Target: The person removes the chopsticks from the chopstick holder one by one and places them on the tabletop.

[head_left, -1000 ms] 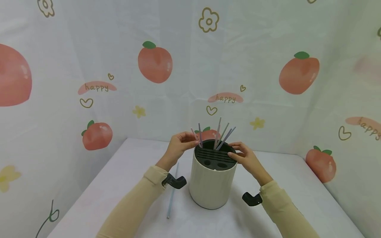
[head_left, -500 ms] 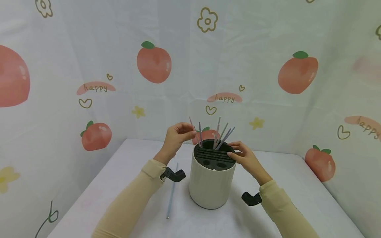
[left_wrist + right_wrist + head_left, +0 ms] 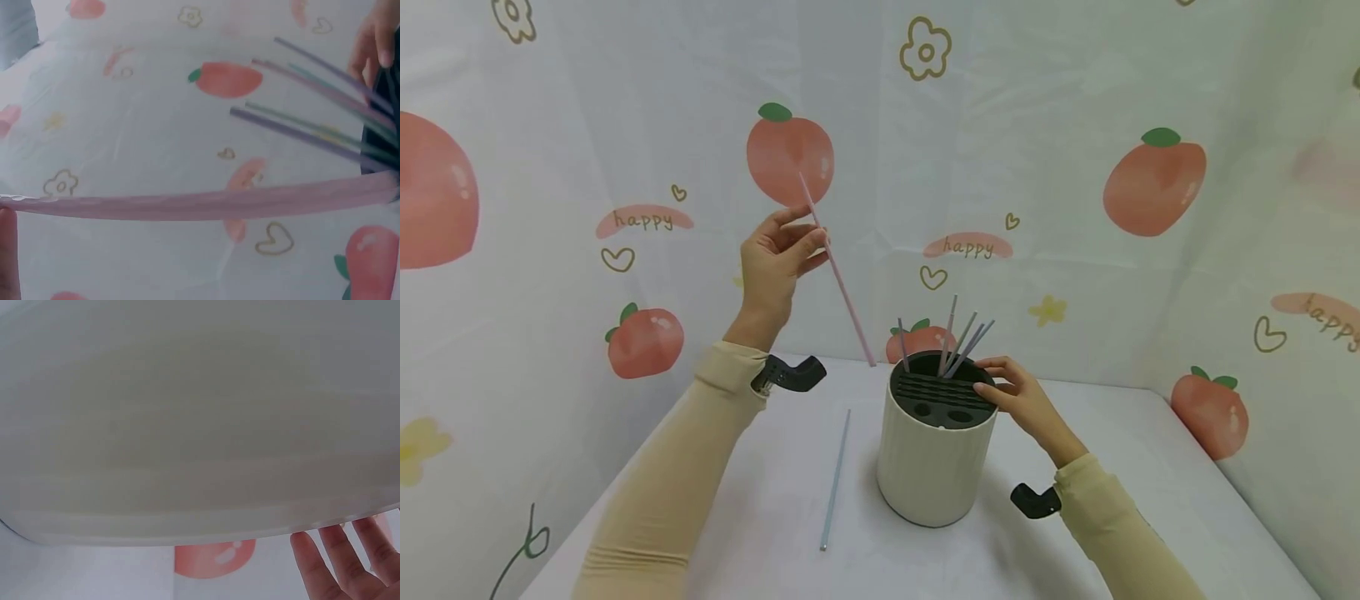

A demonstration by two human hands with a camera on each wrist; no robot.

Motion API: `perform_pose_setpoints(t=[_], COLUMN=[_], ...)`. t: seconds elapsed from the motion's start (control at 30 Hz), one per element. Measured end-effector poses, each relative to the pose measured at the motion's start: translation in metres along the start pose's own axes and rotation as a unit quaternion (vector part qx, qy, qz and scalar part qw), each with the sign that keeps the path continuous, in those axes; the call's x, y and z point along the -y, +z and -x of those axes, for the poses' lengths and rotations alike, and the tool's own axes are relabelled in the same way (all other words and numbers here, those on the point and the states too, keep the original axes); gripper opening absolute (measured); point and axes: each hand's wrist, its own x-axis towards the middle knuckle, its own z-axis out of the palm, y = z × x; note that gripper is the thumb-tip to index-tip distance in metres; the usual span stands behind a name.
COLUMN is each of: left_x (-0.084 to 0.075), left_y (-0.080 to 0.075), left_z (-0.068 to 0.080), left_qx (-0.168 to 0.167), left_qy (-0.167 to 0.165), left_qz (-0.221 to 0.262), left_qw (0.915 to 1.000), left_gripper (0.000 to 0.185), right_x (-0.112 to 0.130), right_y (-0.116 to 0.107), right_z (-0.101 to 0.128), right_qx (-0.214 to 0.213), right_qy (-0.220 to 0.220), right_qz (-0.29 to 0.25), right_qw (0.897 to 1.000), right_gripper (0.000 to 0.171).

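Pink straw (image 3: 837,271) lifted out | blue straw (image 3: 835,478) beside holder (image 3: 934,467)

You have a blue straw (image 3: 836,477) lying flat on the white surface (image 3: 1150,467) toward its left side, and a peach-printed curtain (image 3: 1075,125) behind the far edge.
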Motion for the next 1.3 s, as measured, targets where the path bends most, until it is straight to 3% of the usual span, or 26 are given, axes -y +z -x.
perform_pose_setpoints(t=[0.1, 0.23, 0.43, 0.63, 0.87, 1.1, 1.13, 1.3], left_x=[0.005, 0.029, 0.077, 0.119, 0.155, 0.174, 0.175, 0.173], left_y=[-0.017, -0.045, -0.088, -0.118, -0.135, -0.144, -0.143, -0.137], left_z=[0.003, 0.021, 0.061, 0.098, 0.132, 0.149, 0.150, 0.151], left_qx=[-0.003, 0.001, 0.033, 0.050, 0.050, 0.053, 0.045, 0.051], left_qy=[-0.037, -0.130, -0.253, -0.324, -0.384, -0.399, -0.405, -0.399], left_qz=[-0.031, -0.084, -0.179, -0.237, -0.293, -0.316, -0.324, -0.337], left_qw=[0.9988, 0.9879, 0.9502, 0.9146, 0.8744, 0.8589, 0.8538, 0.8513], left_gripper=[0.028, 0.027, 0.043, 0.043, 0.039, 0.030, 0.030, 0.031], right_x=[0.001, 0.001, -0.002, -0.003, -0.004, -0.002, -0.002, -0.002], right_y=[0.000, 0.000, 0.002, 0.003, 0.001, 0.002, 0.002, 0.000], right_z=[0.001, 0.001, -0.002, -0.002, -0.001, 0.000, 0.000, -0.001], right_qx=[-0.001, -0.004, -0.004, -0.005, -0.009, -0.006, -0.005, -0.004], right_qy=[0.002, 0.005, 0.000, -0.001, 0.001, 0.002, 0.002, 0.002], right_qz=[0.000, 0.003, 0.000, 0.006, 0.009, 0.005, 0.005, 0.006], right_qw=[1.000, 1.000, 1.000, 1.000, 1.000, 1.000, 1.000, 1.000], right_gripper=[0.042, 0.042, 0.041, 0.041, 0.041, 0.041, 0.041, 0.041])
